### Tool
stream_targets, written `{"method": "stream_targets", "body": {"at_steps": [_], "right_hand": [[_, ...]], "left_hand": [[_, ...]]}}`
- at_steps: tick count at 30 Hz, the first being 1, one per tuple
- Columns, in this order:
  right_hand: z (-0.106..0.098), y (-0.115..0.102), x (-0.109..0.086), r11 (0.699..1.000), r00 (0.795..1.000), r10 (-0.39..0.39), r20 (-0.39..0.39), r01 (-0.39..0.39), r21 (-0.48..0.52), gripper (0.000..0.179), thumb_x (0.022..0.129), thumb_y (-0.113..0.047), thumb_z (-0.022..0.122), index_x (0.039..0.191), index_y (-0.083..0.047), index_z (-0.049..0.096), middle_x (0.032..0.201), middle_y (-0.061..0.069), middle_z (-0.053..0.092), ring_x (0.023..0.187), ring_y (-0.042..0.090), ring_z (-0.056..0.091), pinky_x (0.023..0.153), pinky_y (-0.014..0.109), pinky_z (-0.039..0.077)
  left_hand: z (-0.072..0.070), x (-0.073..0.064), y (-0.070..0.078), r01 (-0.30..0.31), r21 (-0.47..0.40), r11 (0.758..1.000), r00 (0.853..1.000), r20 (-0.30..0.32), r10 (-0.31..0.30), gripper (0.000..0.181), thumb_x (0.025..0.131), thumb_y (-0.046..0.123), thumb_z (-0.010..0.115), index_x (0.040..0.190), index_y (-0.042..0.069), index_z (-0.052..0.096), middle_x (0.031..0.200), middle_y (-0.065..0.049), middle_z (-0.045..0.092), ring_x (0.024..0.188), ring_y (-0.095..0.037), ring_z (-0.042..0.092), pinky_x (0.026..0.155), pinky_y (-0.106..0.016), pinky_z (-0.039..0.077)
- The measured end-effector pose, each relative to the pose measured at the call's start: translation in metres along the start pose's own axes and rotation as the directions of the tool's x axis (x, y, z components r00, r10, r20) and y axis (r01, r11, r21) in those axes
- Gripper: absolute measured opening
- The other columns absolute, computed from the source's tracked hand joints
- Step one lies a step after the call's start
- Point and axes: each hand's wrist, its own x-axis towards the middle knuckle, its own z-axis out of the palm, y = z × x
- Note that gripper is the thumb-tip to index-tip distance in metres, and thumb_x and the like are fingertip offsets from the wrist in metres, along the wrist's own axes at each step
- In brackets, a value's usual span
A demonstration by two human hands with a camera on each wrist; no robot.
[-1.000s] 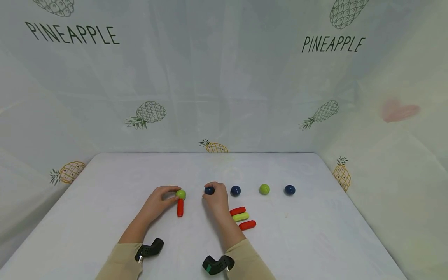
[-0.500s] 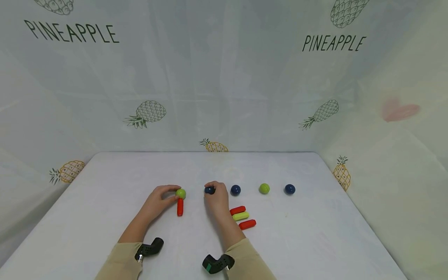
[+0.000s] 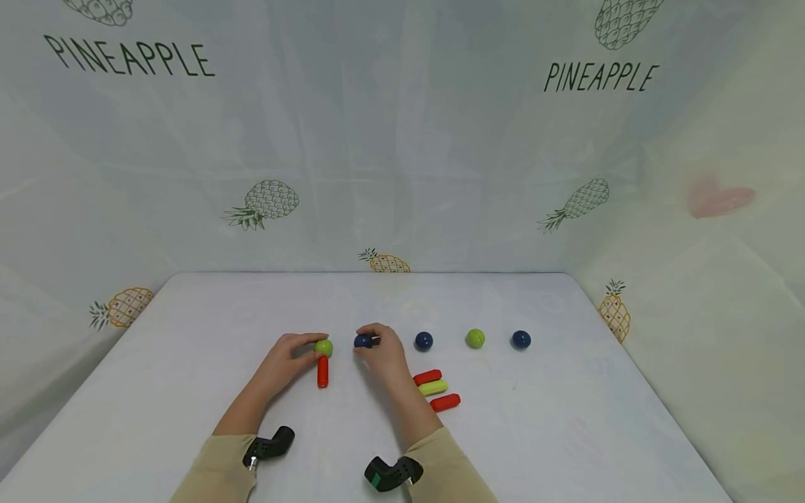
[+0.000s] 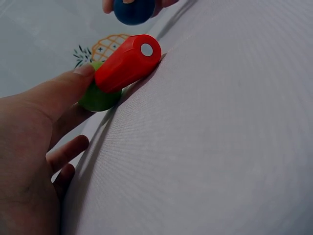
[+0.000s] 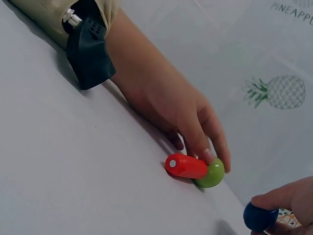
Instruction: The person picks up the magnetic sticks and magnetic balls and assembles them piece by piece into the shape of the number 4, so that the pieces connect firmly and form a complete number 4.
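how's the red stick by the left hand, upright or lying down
Lying down: the red stick stretches along the table, one end at the green ball.

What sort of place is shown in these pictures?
Perhaps a screened recording space: a white table with rounded corners, pale pineapple-printed sheeting hanging around it, and black curved wrist-worn devices.

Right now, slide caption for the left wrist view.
Left hand pinches green ball touching red faceted rod; blue ball at top.
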Motion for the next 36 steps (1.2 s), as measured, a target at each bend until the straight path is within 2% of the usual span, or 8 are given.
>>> {"method": "stream_targets", "body": {"at_steps": [4,10,18,25,36], "right_hand": [[-0.0015,-0.0027,-0.0013,1.0,0.996,-0.026,0.08,0.025,0.016,0.027,0.085,-0.007,0.074,0.11,-0.015,0.07,0.108,0.002,0.06,0.094,0.02,0.055,0.079,0.03,0.052],[-0.0018,-0.0055,-0.0027,0.999,0.985,-0.053,0.163,0.053,0.004,0.027,0.085,-0.009,0.075,0.111,-0.013,0.069,0.106,0.0,0.062,0.091,0.018,0.056,0.073,0.027,0.052],[-0.0006,-0.0063,-0.0036,0.996,0.976,-0.066,0.207,0.075,-0.038,0.031,0.083,-0.011,0.077,0.113,-0.011,0.069,0.107,0.0,0.062,0.093,0.019,0.056,0.074,0.028,0.052],[0.0015,-0.0058,-0.0042,0.993,0.965,-0.068,0.255,0.089,-0.073,0.036,0.08,-0.009,0.079,0.114,-0.013,0.07,0.104,0.002,0.058,0.093,0.018,0.057,0.074,0.03,0.052],[0.003,-0.0087,-0.0065,0.992,0.947,-0.051,0.318,0.086,-0.096,0.025,0.076,-0.012,0.083,0.099,-0.013,0.072,0.096,-0.001,0.059,0.085,0.016,0.056,0.069,0.027,0.05]], "left_hand": [[0.0003,0.0011,-0.0015,-0.014,0.006,1.0,1.0,0.0,0.014,0.035,0.09,0.016,0.07,0.124,0.012,0.067,0.125,-0.01,0.063,0.123,-0.037,0.046,0.103,-0.063,0.029],[0.0001,0.0007,-0.0015,0.004,0.006,1.0,1.0,-0.003,-0.004,0.035,0.092,0.019,0.068,0.126,0.011,0.065,0.126,-0.01,0.062,0.123,-0.037,0.046,0.103,-0.062,0.028],[0.0006,-0.0001,0.0006,0.059,0.014,0.998,0.998,-0.011,-0.059,0.035,0.093,0.021,0.067,0.127,0.013,0.064,0.127,-0.011,0.061,0.122,-0.037,0.045,0.102,-0.064,0.028],[-0.0003,0.0002,0.0032,0.067,0.024,0.997,0.998,-0.008,-0.067,0.037,0.094,0.028,0.066,0.127,0.012,0.063,0.126,-0.011,0.061,0.124,-0.038,0.045,0.103,-0.065,0.027],[-0.0017,0.0015,0.0048,0.089,0.02,0.996,0.996,-0.003,-0.089,0.035,0.095,0.025,0.065,0.127,0.011,0.063,0.124,-0.011,0.062,0.123,-0.037,0.045,0.103,-0.064,0.027]]}}
